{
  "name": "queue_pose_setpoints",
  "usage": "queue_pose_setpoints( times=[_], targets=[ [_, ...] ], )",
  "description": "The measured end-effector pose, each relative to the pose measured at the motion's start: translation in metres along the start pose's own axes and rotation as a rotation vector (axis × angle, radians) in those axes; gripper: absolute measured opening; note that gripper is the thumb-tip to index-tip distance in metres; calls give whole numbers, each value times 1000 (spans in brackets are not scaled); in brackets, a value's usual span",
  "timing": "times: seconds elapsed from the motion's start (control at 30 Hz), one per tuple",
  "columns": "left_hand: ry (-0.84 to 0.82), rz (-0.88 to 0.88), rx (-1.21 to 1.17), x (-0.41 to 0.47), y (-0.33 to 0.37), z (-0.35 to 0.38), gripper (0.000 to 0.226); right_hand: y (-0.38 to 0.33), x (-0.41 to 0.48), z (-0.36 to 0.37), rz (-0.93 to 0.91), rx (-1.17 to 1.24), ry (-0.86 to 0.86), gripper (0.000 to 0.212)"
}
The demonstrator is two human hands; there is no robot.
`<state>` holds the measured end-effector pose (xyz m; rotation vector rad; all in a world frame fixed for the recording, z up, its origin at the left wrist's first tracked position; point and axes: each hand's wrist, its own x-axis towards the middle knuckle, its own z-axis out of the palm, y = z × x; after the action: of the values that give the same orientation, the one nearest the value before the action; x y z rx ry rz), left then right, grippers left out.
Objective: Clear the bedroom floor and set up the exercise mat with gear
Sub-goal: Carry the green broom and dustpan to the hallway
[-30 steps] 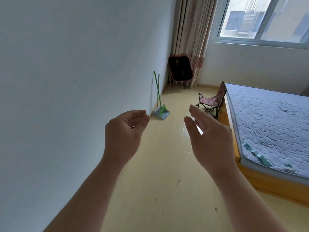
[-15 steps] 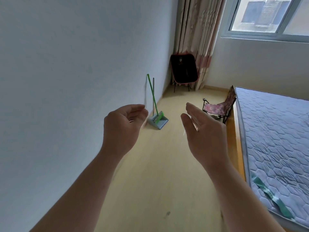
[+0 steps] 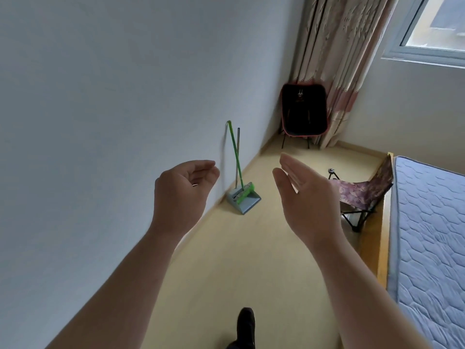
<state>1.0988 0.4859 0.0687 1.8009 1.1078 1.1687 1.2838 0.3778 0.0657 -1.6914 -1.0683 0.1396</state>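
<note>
As far as I can tell from the head cam, this job has barely got going, so here's the rundown left to right. Plain wall (image 3: 88, 122) on the far left. The left hand (image 3: 181, 195) is up in front of it, fingers (image 3: 205, 170) loosely curled and holding nothing. Just past it a green broom (image 3: 236, 157) leans on the wall with its head sitting in a grey dustpan (image 3: 247, 201) on the floor (image 3: 251, 260).

The floor is the thing I care about. It's a pale yellow strip running between the wall and the bed, mostly bare where I'm looking, with one dark shoe (image 3: 246, 323) stepping in at the bottom edge. A black folding chair (image 3: 303, 109) stands in the far corner against the curtain (image 3: 337, 59).

The right hand (image 3: 309, 197) is raised too, fingers straight and spread a little, gripping nothing. Behind it there's a small tripod (image 3: 332, 173) and a patterned folding chair (image 3: 359, 195) parked right beside the bed (image 3: 432, 222), which has a bare quilted mattress.

My read is the chairs, tripod and broom set all need shifting before anything gets laid out. The exercise mat isn't in view anywhere, and neither is any gear, so basically the whole task is left
</note>
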Motion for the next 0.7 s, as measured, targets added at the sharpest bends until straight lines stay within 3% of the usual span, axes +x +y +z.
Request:
queue_pose_setpoints(
  times=[0.47, 0.7],
  targets=[
    [9, -89, -27, 277, -36, 209, 14, 149, 317, 39, -18, -58, -92, 39],
    [113, -176, 51, 376, -76, 306, 13, 242, 465, 76, -26, 36, -235, 40]
  ],
)
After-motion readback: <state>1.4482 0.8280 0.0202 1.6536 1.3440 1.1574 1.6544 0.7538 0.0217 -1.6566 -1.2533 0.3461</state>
